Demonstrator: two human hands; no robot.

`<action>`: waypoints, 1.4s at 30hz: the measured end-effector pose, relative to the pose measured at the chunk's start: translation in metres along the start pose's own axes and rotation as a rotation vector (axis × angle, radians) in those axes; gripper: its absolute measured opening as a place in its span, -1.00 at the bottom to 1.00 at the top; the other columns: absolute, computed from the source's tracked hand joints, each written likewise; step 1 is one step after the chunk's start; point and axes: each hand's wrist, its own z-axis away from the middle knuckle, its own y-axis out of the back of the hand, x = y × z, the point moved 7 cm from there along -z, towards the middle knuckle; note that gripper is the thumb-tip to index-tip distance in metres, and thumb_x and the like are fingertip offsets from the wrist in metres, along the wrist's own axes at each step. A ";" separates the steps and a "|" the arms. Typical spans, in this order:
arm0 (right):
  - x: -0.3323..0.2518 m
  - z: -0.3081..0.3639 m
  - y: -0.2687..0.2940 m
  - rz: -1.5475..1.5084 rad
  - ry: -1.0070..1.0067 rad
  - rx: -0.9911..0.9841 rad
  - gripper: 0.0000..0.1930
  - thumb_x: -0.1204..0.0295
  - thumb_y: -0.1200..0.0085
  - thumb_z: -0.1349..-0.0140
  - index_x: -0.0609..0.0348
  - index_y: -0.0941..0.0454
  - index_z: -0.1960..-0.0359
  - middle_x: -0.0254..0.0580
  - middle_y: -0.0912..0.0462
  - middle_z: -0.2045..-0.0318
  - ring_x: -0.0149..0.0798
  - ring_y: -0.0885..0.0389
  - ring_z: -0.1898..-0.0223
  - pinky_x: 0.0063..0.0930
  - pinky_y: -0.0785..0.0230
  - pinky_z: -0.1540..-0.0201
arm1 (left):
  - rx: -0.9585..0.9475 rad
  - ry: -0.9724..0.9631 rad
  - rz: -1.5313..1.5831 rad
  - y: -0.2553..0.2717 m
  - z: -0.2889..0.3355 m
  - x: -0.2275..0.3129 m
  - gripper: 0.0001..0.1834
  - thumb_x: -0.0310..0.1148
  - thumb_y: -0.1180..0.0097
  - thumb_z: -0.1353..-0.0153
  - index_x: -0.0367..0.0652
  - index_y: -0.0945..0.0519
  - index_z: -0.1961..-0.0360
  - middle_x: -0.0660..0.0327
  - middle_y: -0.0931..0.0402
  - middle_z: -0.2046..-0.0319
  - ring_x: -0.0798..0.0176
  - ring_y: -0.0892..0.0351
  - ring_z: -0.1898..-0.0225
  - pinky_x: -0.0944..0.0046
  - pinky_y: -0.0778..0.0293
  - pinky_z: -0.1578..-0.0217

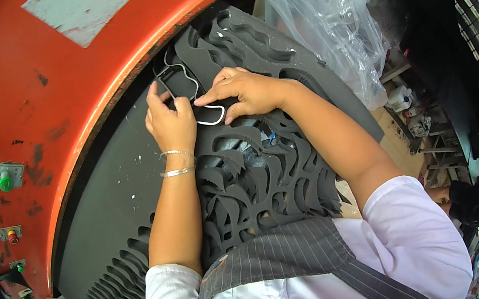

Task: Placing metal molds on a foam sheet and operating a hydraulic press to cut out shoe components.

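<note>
A thin metal cutting die (198, 80), its bright wavy rim bent into a long curved outline, lies on dark grey foam sheet (120, 172). My left hand (172, 122) is closed on the die's left side, thumb and forefinger at a bar across it. My right hand (250, 92) reaches in from the right, its fingers bent at the rounded near end of the die. Its forefinger touches the rim; the other fingertips are partly hidden. Just beyond and right of the die, cut foam pieces (195, 54) with curved edges lie close against it.
An orange machine (55, 102) curves along the left, with a green button (6, 181) and a red button (13, 237). Foam scrap with curved holes (257, 190) lies before my body. Wavy foam strips (118, 289) sit at lower left. Clear plastic sheeting (325, 21) hangs at upper right.
</note>
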 end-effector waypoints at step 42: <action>-0.207 -0.088 -0.145 0.185 -0.272 -0.251 -0.53 -0.04 -0.19 -0.09 0.17 -0.47 0.42 -0.11 -0.59 0.43 0.01 -0.61 0.30 -0.11 -0.39 0.32 | -0.716 -0.111 0.401 0.297 0.096 -0.115 -0.95 -0.39 -0.26 -0.12 -0.11 -0.68 0.42 0.21 -0.62 0.47 0.28 -0.59 0.48 0.38 -0.46 0.42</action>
